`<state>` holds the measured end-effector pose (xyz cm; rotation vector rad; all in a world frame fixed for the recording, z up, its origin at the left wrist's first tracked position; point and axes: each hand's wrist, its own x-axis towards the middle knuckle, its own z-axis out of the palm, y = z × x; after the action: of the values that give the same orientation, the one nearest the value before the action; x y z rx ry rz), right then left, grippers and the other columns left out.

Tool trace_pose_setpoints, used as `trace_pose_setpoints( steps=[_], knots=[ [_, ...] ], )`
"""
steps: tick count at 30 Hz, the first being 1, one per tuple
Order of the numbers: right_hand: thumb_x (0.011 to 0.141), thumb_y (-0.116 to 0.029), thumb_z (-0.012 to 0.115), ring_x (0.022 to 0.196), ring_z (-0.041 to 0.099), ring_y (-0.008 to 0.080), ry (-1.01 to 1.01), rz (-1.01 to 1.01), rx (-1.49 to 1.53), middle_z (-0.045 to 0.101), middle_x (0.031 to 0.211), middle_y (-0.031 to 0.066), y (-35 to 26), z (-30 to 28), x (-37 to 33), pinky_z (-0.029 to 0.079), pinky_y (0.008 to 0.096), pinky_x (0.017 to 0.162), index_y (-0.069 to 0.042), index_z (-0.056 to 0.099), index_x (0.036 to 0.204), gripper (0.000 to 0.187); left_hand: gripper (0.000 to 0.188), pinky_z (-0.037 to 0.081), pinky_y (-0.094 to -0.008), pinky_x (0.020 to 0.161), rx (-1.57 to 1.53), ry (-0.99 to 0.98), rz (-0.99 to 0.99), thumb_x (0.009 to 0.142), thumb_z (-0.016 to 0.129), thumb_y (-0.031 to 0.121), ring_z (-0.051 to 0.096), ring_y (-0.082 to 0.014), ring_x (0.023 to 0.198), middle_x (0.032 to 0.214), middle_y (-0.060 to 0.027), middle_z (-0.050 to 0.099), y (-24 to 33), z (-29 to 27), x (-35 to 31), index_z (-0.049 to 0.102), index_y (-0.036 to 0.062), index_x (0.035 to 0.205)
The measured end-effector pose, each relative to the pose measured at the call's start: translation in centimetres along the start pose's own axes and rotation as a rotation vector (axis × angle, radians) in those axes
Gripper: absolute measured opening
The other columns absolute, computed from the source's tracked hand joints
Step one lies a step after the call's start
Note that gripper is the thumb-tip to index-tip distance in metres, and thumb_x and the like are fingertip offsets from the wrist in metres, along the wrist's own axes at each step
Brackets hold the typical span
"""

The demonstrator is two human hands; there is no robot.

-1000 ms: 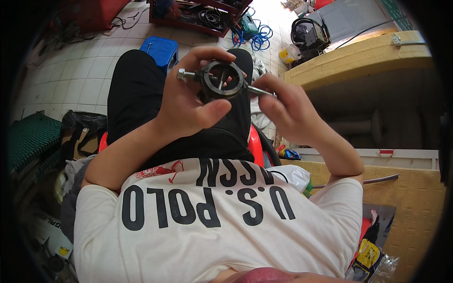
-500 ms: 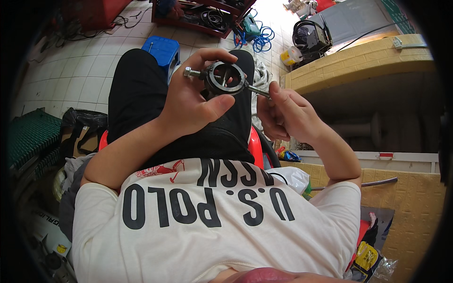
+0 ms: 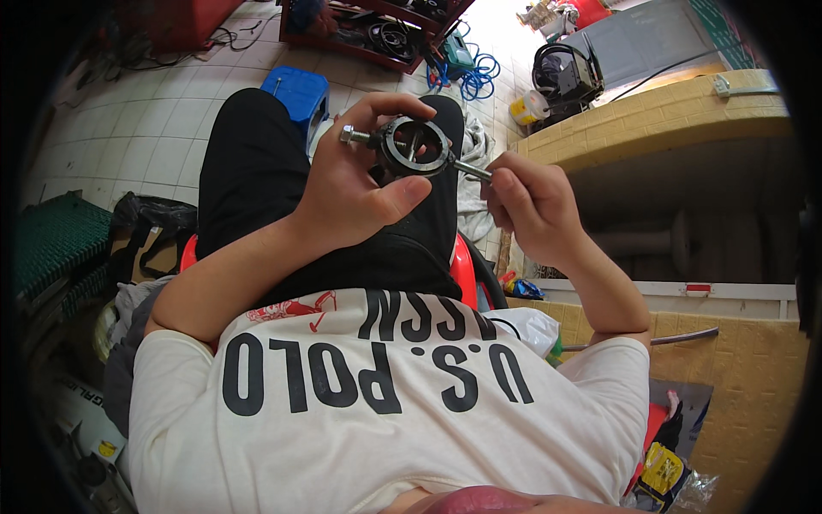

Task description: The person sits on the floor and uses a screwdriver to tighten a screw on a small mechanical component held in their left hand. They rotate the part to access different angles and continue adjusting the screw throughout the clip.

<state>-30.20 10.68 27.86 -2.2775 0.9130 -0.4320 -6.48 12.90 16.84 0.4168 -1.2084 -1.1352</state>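
Above my lap, my left hand (image 3: 347, 184) grips a dark metal ring with bolts through its wall (image 3: 392, 163), thumb below and fingers curled behind it. A silver hex-headed bolt (image 3: 349, 134) sticks out of the ring's left side. Inside the opening, a threaded rod shows. From the right side runs a thin metal rod (image 3: 469, 170), its outer end pinched between thumb and fingers of my right hand (image 3: 533, 201). The far fingers of that hand are curled and partly hidden.
A blue stool (image 3: 295, 90) stands beyond my knees on the tiled floor, with a red tool cabinet (image 3: 351, 56) farther back. Blue hose (image 3: 481, 77) lies beside it. To my right is a yellow brick-patterned counter edge (image 3: 651, 120); green crates (image 3: 64, 240) sit left.
My right hand has turned on the rod: its fingers, lower before, are now drawn up and curled closer around the end. The ring has shifted very slightly right in my left hand.
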Motion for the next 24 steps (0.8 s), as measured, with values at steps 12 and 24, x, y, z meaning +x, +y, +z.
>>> trace_pose_setpoints(
  steps=[12,24],
  knots=[
    [0.094,-0.015,0.070,0.056,0.057,0.0152,-0.047,-0.004,-0.032,0.058,0.068,0.0066,0.4,0.0,0.5,0.044,0.0286,0.053,-0.004,0.064,0.104,0.017,0.077,0.052,-0.0315,0.100,0.002,-0.003,-0.013,0.082,0.084,0.044,0.066,-0.0185,0.113,0.117,-0.0155,0.067,0.0,0.0,0.1,0.048,-0.0005,0.133],
    [0.096,-0.020,0.069,0.057,0.060,0.0182,-0.031,0.000,-0.007,0.060,0.068,0.0064,0.5,0.6,0.7,0.047,0.0318,0.056,-0.003,0.063,0.102,0.019,0.077,0.052,-0.0315,0.100,0.015,-0.009,-0.014,0.083,0.083,0.044,0.066,-0.0186,0.114,0.118,-0.0157,0.067,0.0,-0.2,0.1,0.046,-0.0005,0.134]
  ],
)
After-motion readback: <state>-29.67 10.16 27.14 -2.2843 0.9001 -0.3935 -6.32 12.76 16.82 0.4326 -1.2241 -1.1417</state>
